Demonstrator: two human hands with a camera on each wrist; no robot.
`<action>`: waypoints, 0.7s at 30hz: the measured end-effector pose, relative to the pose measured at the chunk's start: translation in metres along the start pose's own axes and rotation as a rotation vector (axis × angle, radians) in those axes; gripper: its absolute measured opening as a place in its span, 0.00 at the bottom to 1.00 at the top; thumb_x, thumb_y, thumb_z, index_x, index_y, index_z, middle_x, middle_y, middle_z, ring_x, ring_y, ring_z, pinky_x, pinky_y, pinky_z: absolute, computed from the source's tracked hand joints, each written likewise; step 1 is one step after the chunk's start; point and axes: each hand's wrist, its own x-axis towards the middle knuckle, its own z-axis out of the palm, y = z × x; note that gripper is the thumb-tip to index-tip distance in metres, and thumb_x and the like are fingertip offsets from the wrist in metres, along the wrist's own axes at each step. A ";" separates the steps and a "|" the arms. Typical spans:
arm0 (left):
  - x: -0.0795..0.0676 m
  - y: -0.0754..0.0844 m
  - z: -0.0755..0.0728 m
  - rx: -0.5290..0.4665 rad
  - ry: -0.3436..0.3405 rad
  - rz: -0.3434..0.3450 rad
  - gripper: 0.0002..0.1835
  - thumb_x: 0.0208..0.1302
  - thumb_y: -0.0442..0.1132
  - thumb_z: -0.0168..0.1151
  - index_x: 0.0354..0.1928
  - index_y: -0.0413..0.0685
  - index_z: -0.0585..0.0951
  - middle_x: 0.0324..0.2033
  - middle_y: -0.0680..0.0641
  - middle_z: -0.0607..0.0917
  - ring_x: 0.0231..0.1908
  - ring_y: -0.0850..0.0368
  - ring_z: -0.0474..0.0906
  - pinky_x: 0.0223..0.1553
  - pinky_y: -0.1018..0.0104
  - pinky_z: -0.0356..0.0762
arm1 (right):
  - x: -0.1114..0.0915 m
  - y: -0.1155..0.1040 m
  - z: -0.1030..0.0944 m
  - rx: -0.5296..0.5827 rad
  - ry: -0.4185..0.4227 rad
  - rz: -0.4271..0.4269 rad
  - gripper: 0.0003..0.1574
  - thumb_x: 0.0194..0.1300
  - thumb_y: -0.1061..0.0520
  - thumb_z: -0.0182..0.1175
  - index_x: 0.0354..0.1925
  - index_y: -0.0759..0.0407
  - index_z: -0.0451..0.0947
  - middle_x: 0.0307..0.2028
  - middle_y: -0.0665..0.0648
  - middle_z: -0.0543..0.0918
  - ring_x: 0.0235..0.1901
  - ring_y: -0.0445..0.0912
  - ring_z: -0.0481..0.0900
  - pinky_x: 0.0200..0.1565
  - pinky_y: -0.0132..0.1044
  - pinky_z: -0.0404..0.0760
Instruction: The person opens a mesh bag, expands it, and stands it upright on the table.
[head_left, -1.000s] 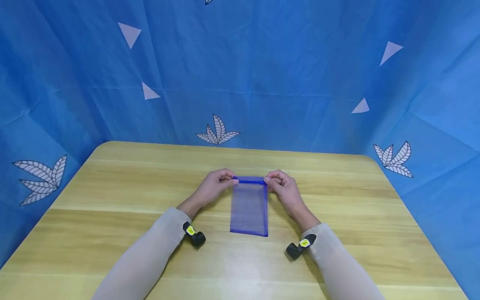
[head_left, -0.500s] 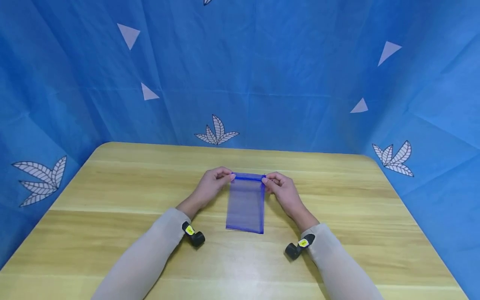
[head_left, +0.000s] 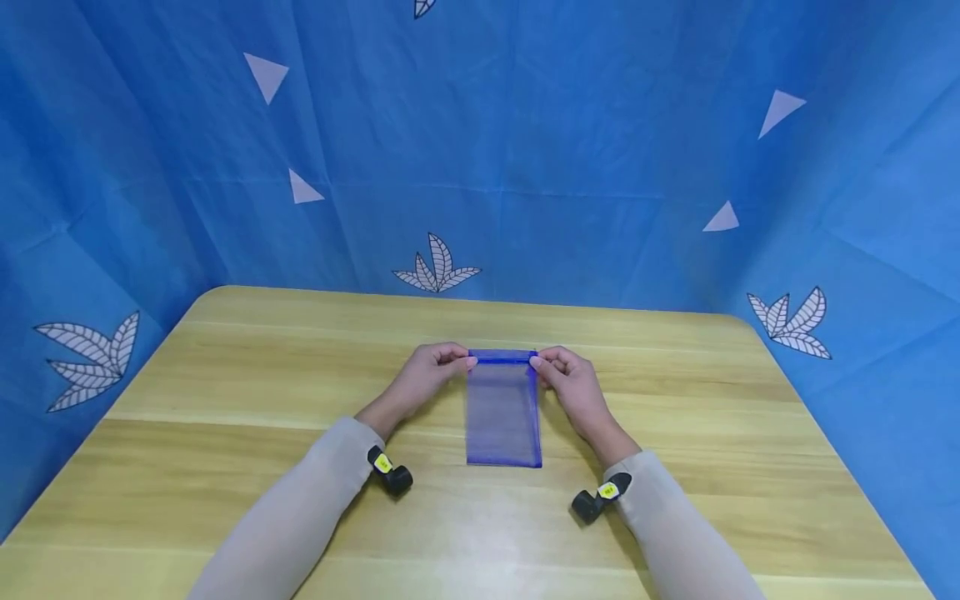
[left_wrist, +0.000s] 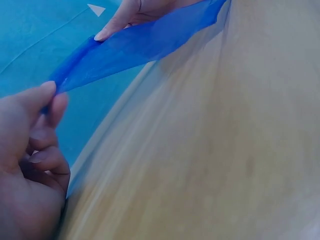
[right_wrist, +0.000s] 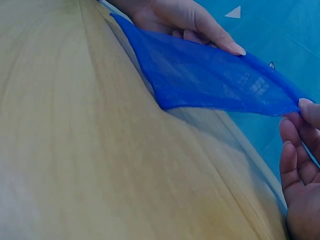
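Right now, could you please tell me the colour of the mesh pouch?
The mesh pouch is a translucent blue, showing best in the right wrist view.

Classed as curtained-off workspace: hung with leaf-printed blue cloth [head_left: 585,125], nine round to three o'clock; furnished with wood-grain table [head_left: 480,525], six o'clock.

Yellow labels [head_left: 383,462] on black wrist cameras [head_left: 400,481] behind the left hand [head_left: 424,375] and right hand [head_left: 576,385] bear unreadably small marks.

Blue cloth [head_left: 570,117] printed with pale triangles [head_left: 267,77] and white leaves [head_left: 440,252] hangs behind a wood-grain tabletop [head_left: 247,358], a soft glare [head_left: 487,537] brightening its near side.
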 end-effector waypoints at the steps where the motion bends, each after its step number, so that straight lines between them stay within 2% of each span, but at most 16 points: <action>1: 0.000 -0.001 0.000 -0.004 0.003 0.000 0.12 0.65 0.48 0.65 0.43 0.48 0.85 0.35 0.49 0.84 0.38 0.52 0.74 0.39 0.60 0.72 | 0.000 0.001 0.000 0.006 -0.003 0.001 0.18 0.68 0.51 0.63 0.44 0.67 0.79 0.28 0.57 0.80 0.31 0.51 0.76 0.36 0.37 0.78; 8: -0.001 0.001 0.001 -0.059 0.044 0.011 0.14 0.67 0.49 0.63 0.42 0.44 0.83 0.38 0.45 0.84 0.37 0.49 0.73 0.37 0.61 0.72 | -0.002 0.000 0.002 0.001 -0.032 0.003 0.17 0.68 0.52 0.63 0.45 0.66 0.79 0.31 0.52 0.84 0.31 0.46 0.79 0.37 0.37 0.80; 14: 0.001 -0.001 0.002 -0.114 0.045 0.014 0.13 0.68 0.49 0.63 0.40 0.45 0.84 0.36 0.48 0.82 0.35 0.53 0.71 0.36 0.63 0.71 | -0.003 0.002 0.002 0.029 -0.028 -0.025 0.12 0.68 0.54 0.63 0.40 0.64 0.79 0.28 0.52 0.82 0.28 0.46 0.77 0.35 0.35 0.79; 21: 0.000 0.000 0.001 -0.163 0.052 0.029 0.13 0.68 0.46 0.63 0.41 0.43 0.84 0.35 0.48 0.82 0.32 0.54 0.70 0.32 0.66 0.70 | -0.004 -0.003 0.003 0.059 -0.024 -0.057 0.14 0.68 0.54 0.63 0.41 0.66 0.78 0.26 0.54 0.78 0.28 0.47 0.74 0.35 0.36 0.77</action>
